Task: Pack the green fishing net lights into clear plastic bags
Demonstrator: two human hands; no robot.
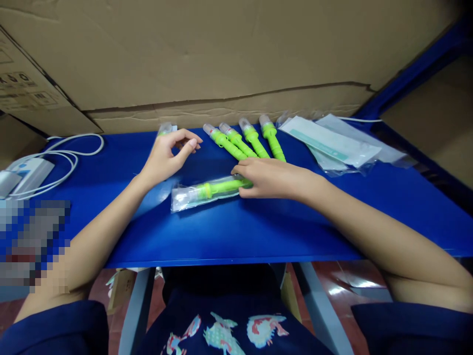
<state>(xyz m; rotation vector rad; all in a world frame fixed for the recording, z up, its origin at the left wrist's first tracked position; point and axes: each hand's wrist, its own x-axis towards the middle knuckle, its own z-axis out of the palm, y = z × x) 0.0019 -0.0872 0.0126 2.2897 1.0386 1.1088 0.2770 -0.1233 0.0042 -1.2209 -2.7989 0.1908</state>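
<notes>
My right hand (268, 178) is closed round the right end of a lime-green stick in a clear plastic sleeve (207, 191), which lies on the blue table. The sleeve's clear-capped end points left; the other end is hidden under my fingers. My left hand (170, 154) is raised beyond the sleeve to the left, fingers loosely curved, with a gap to the thumb and nothing seen in it. Behind it a clear-wrapped piece with some green (167, 128) is partly hidden. Several loose green sticks (251, 140) with ribbed handles and clear caps lie fanned out beyond my right hand.
Flat clear sleeves with white-and-teal inserts (332, 143) are piled at the back right. A white cable (76, 158) loops round a white power block (35, 175) on the left. Cardboard (229, 54) walls off the back of the blue table (229, 236).
</notes>
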